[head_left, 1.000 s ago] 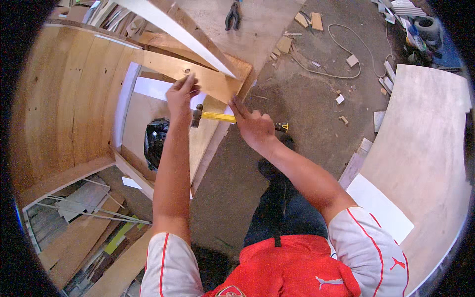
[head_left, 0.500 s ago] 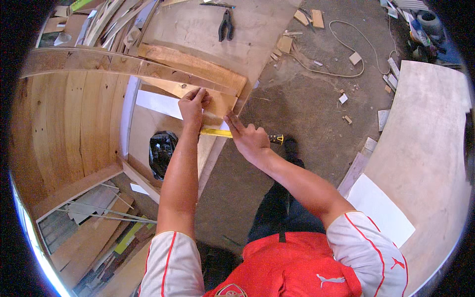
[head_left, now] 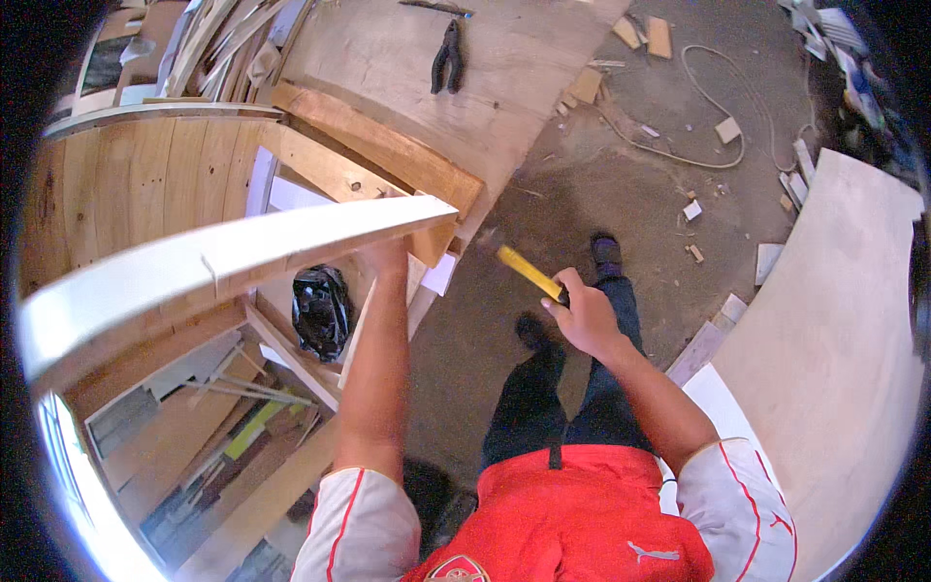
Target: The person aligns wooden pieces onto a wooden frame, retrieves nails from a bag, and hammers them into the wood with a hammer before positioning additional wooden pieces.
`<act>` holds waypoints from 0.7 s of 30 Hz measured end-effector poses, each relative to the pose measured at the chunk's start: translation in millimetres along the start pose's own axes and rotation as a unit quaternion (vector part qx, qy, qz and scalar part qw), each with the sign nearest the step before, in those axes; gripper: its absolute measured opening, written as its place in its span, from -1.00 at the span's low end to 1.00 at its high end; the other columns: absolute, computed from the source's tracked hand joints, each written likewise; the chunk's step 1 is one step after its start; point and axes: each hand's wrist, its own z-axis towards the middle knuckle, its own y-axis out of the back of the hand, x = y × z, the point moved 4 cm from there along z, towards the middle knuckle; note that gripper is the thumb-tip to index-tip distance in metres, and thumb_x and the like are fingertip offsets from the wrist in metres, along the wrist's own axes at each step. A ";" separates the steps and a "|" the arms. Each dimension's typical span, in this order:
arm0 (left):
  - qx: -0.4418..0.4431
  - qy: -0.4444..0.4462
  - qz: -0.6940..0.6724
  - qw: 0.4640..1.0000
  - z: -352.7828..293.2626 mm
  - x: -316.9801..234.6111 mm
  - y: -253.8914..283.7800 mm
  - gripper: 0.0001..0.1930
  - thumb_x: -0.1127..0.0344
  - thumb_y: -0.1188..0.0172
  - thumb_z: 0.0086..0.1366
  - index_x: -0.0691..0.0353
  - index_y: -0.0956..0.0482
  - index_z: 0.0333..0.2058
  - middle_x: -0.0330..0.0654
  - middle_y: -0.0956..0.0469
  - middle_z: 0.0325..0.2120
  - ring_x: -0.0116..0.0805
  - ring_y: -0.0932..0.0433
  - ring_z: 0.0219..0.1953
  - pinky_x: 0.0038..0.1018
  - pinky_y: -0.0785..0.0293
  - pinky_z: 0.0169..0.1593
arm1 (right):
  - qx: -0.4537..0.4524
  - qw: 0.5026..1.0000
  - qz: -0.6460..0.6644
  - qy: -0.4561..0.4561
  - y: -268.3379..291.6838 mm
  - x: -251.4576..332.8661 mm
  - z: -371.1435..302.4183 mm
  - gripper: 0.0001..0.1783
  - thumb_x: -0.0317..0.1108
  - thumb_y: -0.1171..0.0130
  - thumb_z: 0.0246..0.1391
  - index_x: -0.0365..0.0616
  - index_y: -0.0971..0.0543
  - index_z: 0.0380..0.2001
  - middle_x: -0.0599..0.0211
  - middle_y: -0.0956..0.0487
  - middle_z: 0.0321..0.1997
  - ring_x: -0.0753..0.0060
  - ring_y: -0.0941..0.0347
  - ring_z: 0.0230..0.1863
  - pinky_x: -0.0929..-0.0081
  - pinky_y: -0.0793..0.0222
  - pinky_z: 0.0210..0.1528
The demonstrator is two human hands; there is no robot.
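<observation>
A long wooden board (head_left: 218, 247) with a white upper face slants across the left side, tilted over a wood-plank box. My left hand (head_left: 388, 254) reaches under its right end. The board hides most of the fingers, though what look like fingertips show beyond its far edge, so the hand seems wrapped round it. My right hand (head_left: 588, 315) is closed round the black grip of a hammer with a yellow handle (head_left: 529, 272), held away from the wood above the floor. The hammer's head is blurred. Beneath the board end lies a knotted wooden plank (head_left: 339, 175).
Black pliers (head_left: 447, 60) lie on a plywood sheet (head_left: 543, 68) at the far side. A black plastic bag (head_left: 321, 310) sits inside the box frame. Offcuts and a looped cord (head_left: 713, 160) lie on the floor, and a large pale curved panel (head_left: 824, 320) stands at right.
The long board has swung up and toward me, its white face now showing. My right hand has drawn back to the right with the hammer, and my left hand has gone behind the board.
</observation>
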 end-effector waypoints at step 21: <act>-0.048 0.331 -0.107 0.936 -13.1 -49.5 -7.4 -0.66 0.13 -0.17 0.49 0.33 -0.54 -0.02 -0.07 -0.60 -0.20 -0.34 -0.55 -0.21 -0.39 -0.50 -0.10 | 0.116 0.984 0.104 0.091 22.1 55.7 116.1 -0.26 -0.42 -0.16 0.24 0.00 -0.23 0.46 -0.26 -0.54 0.17 -0.31 -0.52 0.13 0.03 -0.47 0.17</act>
